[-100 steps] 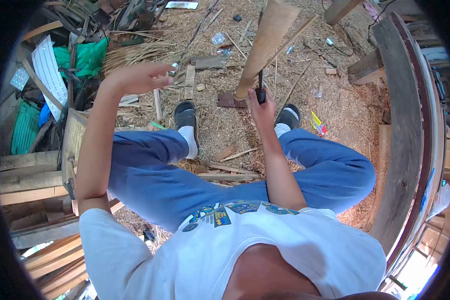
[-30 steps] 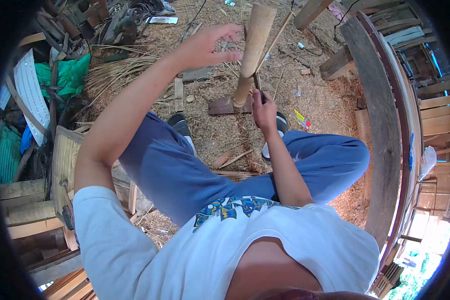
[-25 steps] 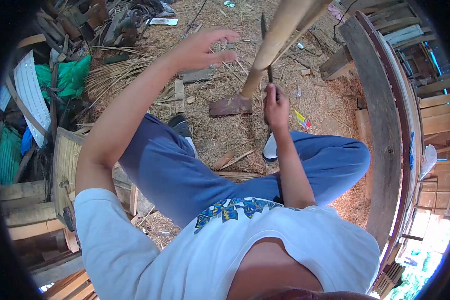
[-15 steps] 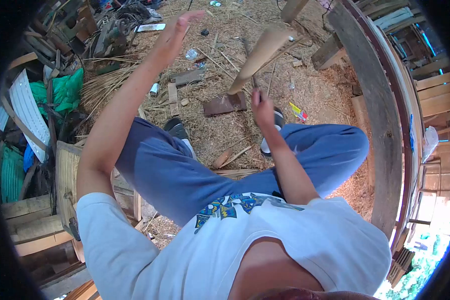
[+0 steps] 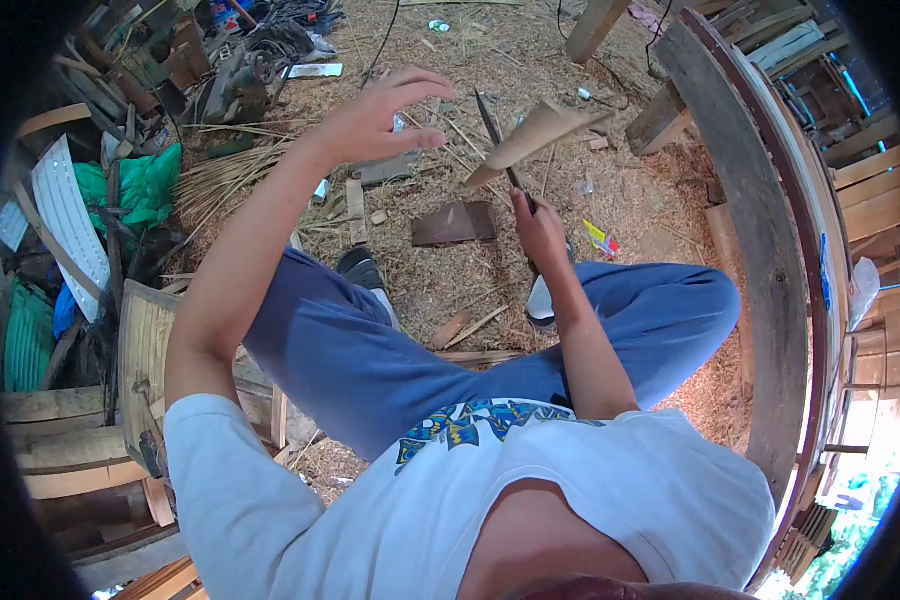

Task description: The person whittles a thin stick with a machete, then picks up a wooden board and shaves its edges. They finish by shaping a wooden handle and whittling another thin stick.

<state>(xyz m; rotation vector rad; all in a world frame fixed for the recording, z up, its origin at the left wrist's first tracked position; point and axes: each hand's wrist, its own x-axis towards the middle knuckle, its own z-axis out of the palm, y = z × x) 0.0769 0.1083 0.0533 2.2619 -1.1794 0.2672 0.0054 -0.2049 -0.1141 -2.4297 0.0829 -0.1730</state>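
My left hand [image 5: 395,118] is raised with its fingers apart and nothing in them, left of a dark narrow blade. The fingers of my right hand [image 5: 543,232] are wrapped round the handle of a knife [image 5: 491,122], whose blade points up and away. A pale piece of wood [image 5: 538,138], tilted with its wider part to the right, is beside and partly over the blade. No hand is on the wood; whether it touches the blade I cannot tell. Below it a flat brown block [image 5: 454,224] lies on the ground between my feet.
Wood shavings cover the ground [image 5: 450,290]. A long thick plank [image 5: 778,270] curves along the right side. Thin sticks [image 5: 232,170], a green sheet [image 5: 150,190] and scrap lie at the left. A yellow and red packet [image 5: 600,238] is near my right knee.
My left hand has moved right and down, nearer the blade. My right hand has shifted slightly right and down. The wood has turned flatter, and the blade shows more clearly.
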